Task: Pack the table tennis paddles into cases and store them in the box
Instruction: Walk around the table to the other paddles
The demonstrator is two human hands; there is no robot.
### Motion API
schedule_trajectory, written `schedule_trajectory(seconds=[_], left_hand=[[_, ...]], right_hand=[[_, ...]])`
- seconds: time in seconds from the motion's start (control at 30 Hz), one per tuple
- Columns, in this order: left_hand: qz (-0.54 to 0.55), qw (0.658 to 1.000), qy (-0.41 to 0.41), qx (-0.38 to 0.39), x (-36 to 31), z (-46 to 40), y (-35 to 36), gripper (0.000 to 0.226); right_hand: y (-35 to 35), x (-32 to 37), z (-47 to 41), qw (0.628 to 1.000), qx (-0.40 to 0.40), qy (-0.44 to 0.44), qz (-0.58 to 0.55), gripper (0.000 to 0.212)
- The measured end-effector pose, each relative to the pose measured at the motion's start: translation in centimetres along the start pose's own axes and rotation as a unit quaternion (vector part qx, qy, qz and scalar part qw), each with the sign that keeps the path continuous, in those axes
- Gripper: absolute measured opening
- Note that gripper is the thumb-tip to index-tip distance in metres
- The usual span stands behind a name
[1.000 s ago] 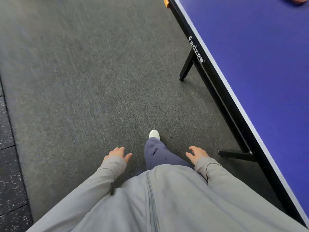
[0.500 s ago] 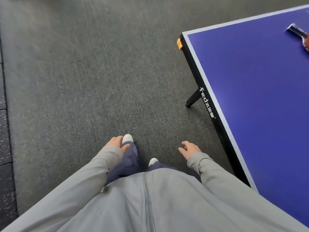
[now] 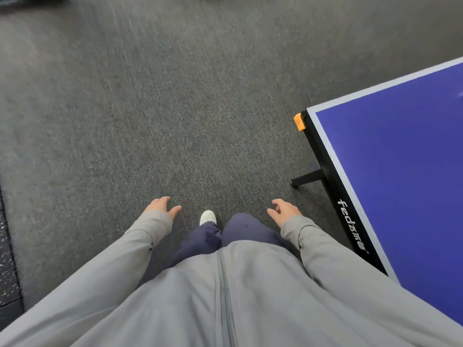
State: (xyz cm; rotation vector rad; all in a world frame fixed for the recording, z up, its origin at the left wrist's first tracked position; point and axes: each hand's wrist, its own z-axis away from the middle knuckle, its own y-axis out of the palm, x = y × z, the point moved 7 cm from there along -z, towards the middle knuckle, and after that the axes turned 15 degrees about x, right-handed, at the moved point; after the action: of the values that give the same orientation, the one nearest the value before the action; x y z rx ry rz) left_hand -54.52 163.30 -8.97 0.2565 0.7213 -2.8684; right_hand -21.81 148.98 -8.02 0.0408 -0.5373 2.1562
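My left hand [image 3: 161,206] hangs at my side over the grey carpet with loosely curled fingers and holds nothing. My right hand [image 3: 284,211] hangs the same way, a short distance left of the blue table tennis table [image 3: 400,176], and is also empty. No paddle, case or box shows in this view. The table's near corner carries an orange corner guard [image 3: 299,122].
Grey carpet [image 3: 175,121] covers the floor ahead and to the left. A black table leg [image 3: 307,178] stands under the table's edge. Dark speckled rubber flooring [image 3: 7,271] borders the carpet at the far left. My white shoe [image 3: 208,217] is between my hands.
The view has swung left and forward along the table's side. The table corner has slid right and down, and the paddle seen at the top right has left the frame. Both hands stay empty.
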Motion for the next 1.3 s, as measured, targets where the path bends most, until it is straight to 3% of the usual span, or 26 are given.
schedule_trajectory(seconds=[0.43, 0.77, 1.1, 1.3], left_hand=[[-0.05, 0.998, -0.01, 0.043, -8.1, -10.7, -13.6, 0.056], [-0.13, 0.991, 0.038, 0.005, -22.4, -19.6, -27.8, 0.054], [-0.271, 0.958, 0.072, 0.062, -35.2, -28.6, -35.7, 0.055], [-0.38, 0.912, 0.145, 0.049, -48.1, -33.7, -41.7, 0.055]], right_hand=[[-11.5, 9.7, -10.0, 0.998, 0.035, 0.021, -0.045, 0.048], [-26.4, 13.8, -14.9, 0.993, -0.007, 0.025, -0.111, 0.046], [-33.2, 12.2, -17.5, 0.968, -0.012, 0.118, -0.223, 0.048], [-39.7, 12.6, -18.7, 0.94, -0.049, 0.179, -0.285, 0.048]])
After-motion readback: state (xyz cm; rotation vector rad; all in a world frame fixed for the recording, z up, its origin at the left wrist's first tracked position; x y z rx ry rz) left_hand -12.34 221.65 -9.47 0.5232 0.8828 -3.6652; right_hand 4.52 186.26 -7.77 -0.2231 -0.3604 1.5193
